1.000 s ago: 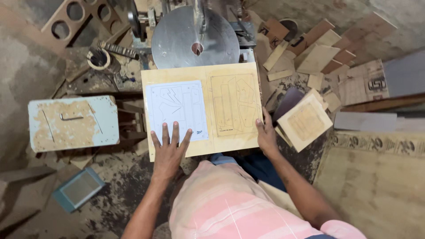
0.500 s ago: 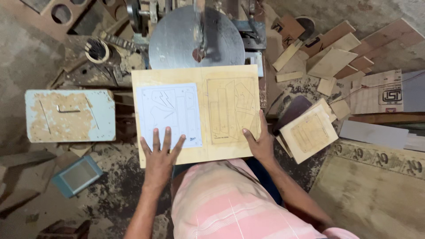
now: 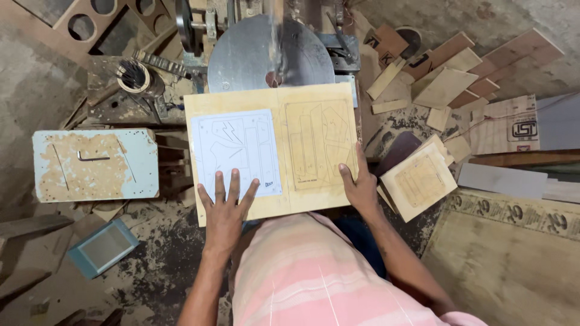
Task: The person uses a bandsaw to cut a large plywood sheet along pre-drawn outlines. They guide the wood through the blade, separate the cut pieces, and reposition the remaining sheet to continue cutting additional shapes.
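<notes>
Pale rectangular plywood board [image 3: 275,151] lies flat on the round grey metal saw table [image 3: 254,57], long axis left to right across the person's body. The board's far edge sits at the blade area; the saw stands directly ahead of both hands.

Left hand [image 3: 225,208] rests flat, fingers spread, on the board's near edge, overlapping the white paper template with line drawings [image 3: 237,152]. Right hand [image 3: 360,184] clasps the board's right near corner, fingers laid on top, beside the tan pattern sheet [image 3: 319,143]. Both hands equally near. Blade itself blurred.
</notes>
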